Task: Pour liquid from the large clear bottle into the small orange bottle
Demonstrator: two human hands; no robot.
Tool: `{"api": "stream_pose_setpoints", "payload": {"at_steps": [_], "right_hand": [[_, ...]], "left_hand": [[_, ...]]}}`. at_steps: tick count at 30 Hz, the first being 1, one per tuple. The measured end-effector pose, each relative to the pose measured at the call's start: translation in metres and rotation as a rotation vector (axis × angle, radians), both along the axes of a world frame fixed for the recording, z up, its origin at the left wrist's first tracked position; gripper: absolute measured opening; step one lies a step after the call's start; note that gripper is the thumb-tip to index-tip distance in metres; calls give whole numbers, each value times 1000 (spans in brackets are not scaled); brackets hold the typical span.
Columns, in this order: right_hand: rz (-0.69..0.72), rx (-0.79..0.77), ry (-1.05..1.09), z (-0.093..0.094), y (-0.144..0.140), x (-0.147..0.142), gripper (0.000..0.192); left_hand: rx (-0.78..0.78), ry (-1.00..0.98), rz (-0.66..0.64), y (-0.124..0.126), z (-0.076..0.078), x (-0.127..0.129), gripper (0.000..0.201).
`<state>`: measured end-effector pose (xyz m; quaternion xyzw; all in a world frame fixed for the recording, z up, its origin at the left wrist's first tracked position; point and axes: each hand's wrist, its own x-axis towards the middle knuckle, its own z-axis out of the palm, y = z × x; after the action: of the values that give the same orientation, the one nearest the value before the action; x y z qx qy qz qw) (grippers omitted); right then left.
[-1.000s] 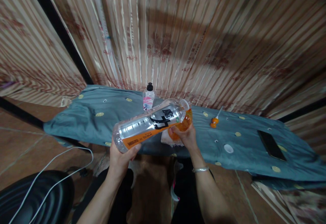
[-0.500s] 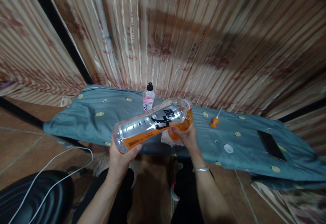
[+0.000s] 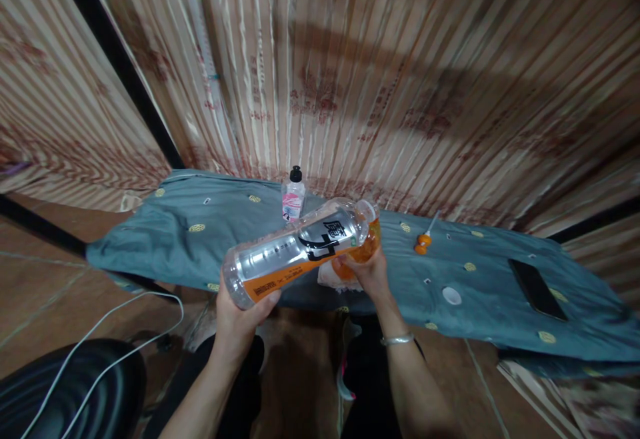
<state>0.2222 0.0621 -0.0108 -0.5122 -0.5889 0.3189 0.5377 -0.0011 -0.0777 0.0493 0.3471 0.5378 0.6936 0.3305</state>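
Note:
My left hand (image 3: 237, 319) is wrapped round the base of a large clear plastic bottle (image 3: 300, 246) with a silver and orange label. The bottle is tilted, its neck up and to the right, over a smaller orange bottle (image 3: 367, 246). My right hand (image 3: 370, 276) is closed round that orange bottle, which is partly hidden behind the large one. A white cloth (image 3: 333, 278) lies under it. Whether liquid passes between the two mouths I cannot tell. Behind the large bottle stands a small clear bottle (image 3: 293, 199) with a black cap and pink label.
The bench has a blue-green patterned cover (image 3: 240, 226). On its right lie an orange-handled pointed tool (image 3: 423, 242), a white cap (image 3: 451, 295) and a black phone (image 3: 537, 289). A black stool (image 3: 70, 386) with a white cable (image 3: 125, 352) stands at lower left. A striped curtain (image 3: 325, 79) hangs behind.
Both hands keep their holds on the two bottles. The large bottle stays tilted at nearly the same angle; the whole view has shifted very slightly.

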Motion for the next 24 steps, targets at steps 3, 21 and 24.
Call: {"api": "stream_pose_setpoints", "payload": {"at_steps": [3,21,24], "right_hand": [[15,-29,39,3,-1,-1,68],[9,-47,-4,6,-3,0,70],[5,-52,1,8,-3,-1,69]], "left_hand": [[-6,-5,5,0,-2,-2,79],[12,49,85,4,-1,1,76],[3,45,95,4,-6,0,76]]}}
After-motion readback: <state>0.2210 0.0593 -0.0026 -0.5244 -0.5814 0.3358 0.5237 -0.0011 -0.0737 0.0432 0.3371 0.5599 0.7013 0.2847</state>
